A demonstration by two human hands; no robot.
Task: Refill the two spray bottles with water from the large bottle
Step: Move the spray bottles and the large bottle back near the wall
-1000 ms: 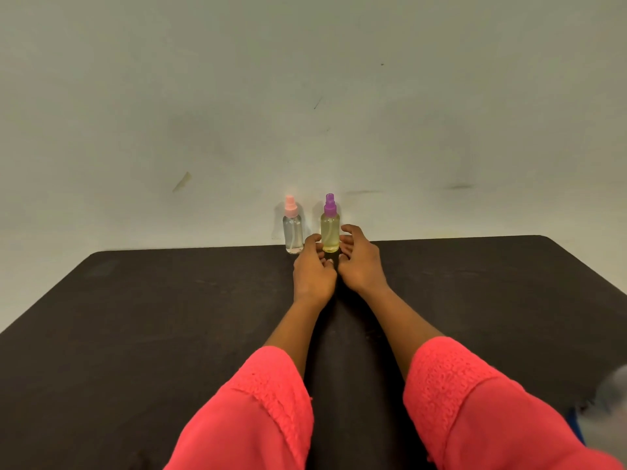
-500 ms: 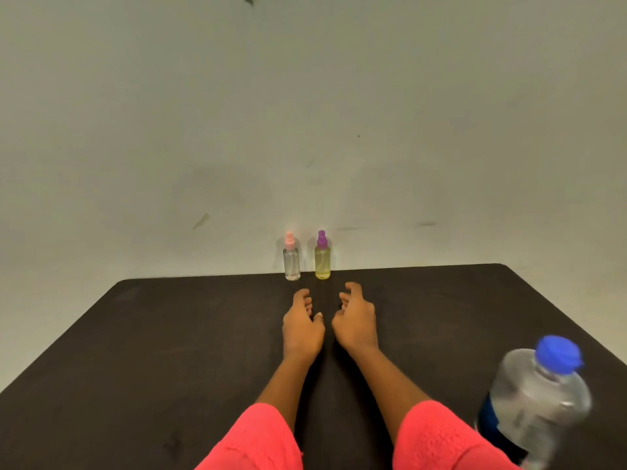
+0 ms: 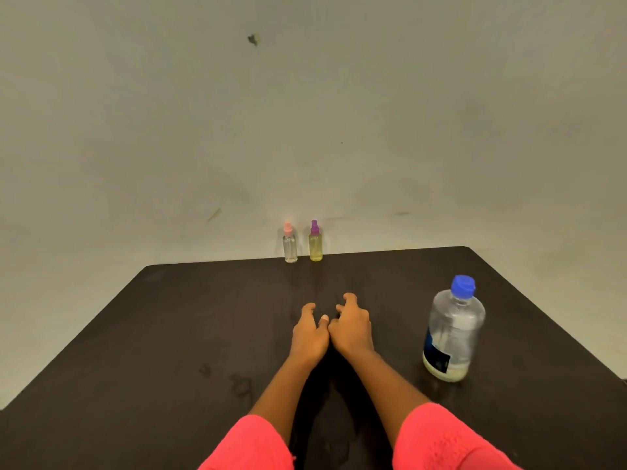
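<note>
Clear large bottle (image 3: 453, 334) (blue cap (image 3: 463, 285) on) stands upright; left hand (image 3: 309, 334), right hand (image 3: 353, 329): fingers (image 3: 309, 308) loosely curled, empty.

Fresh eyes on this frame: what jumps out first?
The large bottle, blue cap, stands upright on the right of the dark table. The pink-topped spray bottle and purple-topped spray bottle stand side by side at the far edge by the wall. The left hand and right hand are empty, mid-table, fingers loosely curled.
</note>
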